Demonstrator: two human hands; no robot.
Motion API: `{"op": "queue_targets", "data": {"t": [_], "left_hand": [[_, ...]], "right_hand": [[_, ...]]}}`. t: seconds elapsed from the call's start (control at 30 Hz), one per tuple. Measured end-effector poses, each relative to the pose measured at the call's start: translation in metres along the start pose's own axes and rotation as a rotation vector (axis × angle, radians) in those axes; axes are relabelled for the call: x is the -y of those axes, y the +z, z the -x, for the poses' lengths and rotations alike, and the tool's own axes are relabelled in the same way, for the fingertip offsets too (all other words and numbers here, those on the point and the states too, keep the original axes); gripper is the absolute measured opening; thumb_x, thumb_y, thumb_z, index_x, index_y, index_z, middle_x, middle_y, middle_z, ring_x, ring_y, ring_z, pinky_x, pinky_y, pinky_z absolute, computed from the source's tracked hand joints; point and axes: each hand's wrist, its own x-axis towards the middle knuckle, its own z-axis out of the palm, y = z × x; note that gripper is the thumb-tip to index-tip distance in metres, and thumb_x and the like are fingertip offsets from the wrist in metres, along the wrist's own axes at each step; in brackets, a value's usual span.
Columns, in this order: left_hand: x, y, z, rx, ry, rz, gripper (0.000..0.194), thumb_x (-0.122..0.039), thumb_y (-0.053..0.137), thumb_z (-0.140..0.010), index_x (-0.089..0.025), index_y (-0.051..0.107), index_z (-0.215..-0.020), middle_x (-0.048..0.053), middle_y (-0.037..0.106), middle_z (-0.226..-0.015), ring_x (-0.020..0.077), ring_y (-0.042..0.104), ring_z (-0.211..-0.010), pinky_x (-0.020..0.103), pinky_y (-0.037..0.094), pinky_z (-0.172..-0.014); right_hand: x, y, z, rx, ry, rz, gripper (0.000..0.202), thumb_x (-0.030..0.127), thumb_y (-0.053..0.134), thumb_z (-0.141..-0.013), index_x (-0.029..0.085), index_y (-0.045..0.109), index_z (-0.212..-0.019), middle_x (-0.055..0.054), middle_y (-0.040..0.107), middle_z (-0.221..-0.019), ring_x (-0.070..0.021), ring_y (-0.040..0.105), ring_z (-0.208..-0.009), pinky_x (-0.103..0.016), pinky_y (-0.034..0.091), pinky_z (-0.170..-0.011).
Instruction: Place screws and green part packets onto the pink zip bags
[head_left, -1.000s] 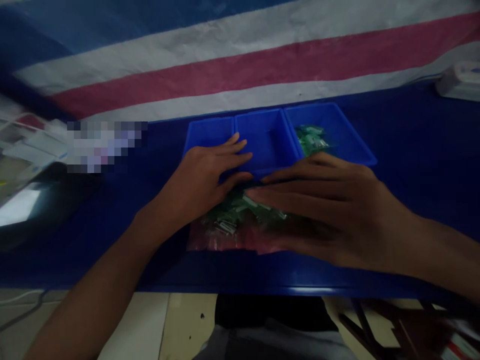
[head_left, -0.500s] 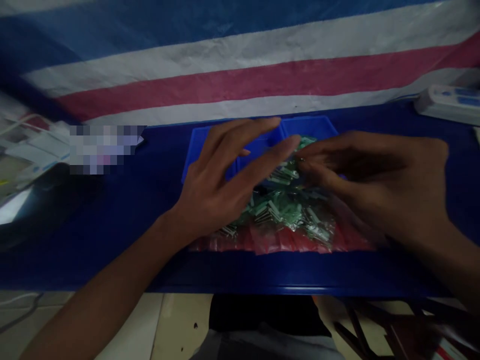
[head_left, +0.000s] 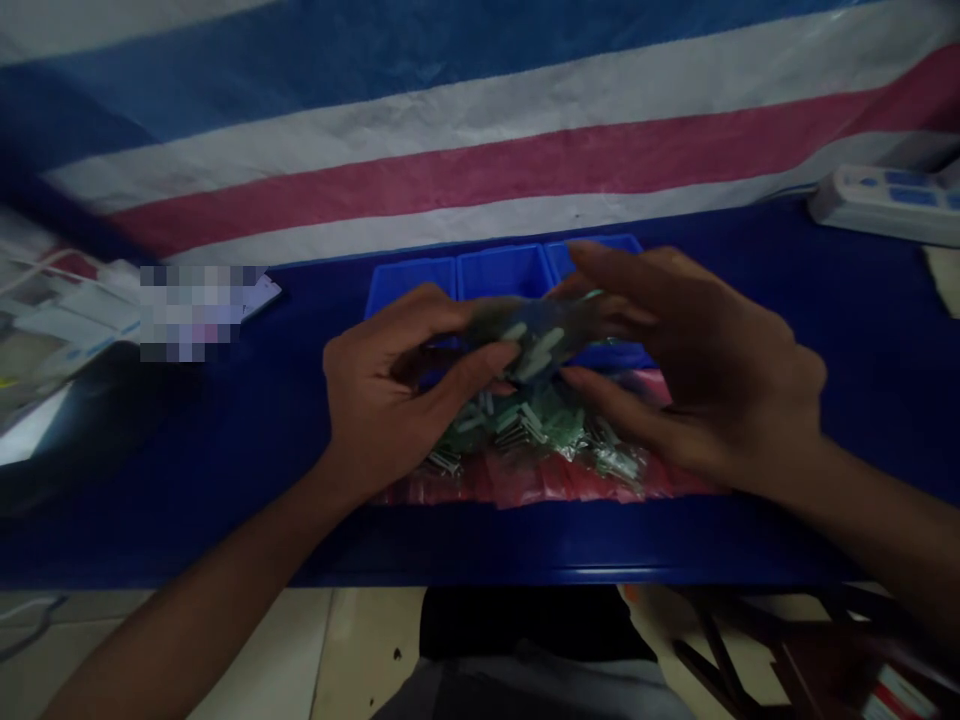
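Observation:
Between my two hands, in front of the blue bins, is a small clear plastic bag (head_left: 536,345) with pale green pieces inside. My left hand (head_left: 409,385) pinches its left side between thumb and fingers. On the right, my right hand (head_left: 697,365) is raised beside the bag, its thumb and fingers apart; its fingertips overlap the bag's right edge. Below lie several clear bags of green pieces and screws (head_left: 529,425) on red plastic bags (head_left: 517,485). Behind stand three blue bins (head_left: 504,272) in a row, partly hidden by my hands.
A white power strip (head_left: 881,200) lies at the back right of the blue table (head_left: 247,480). White boxes (head_left: 90,310) and a dark object (head_left: 97,400) are at the left. A striped sheet (head_left: 480,140) hangs behind.
My left hand has gone from spread fingers to a pinch on the clear bag. The bag is now raised between both hands, and my right hand has opened and shifted slightly left.

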Motion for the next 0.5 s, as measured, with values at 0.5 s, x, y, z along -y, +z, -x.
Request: {"op": "queue_targets", "data": {"t": [0.5], "left_hand": [[-0.002,-0.001,0.001,-0.031,-0.064,-0.095,0.024,-0.023,0.067,-0.106,-0.033,0.074,-0.126,-0.005,0.078,-0.087,0.0112,0.072,-0.063,0.020,0.059,-0.048]], "right_hand": [[0.001,0.008,0.001,-0.185,-0.244,0.280,0.031,0.010,0.066,-0.100,0.026,0.077,-0.124,-0.004,0.082,-0.098,-0.0203,0.078,-0.077,-0.034,0.064,-0.066]]}}
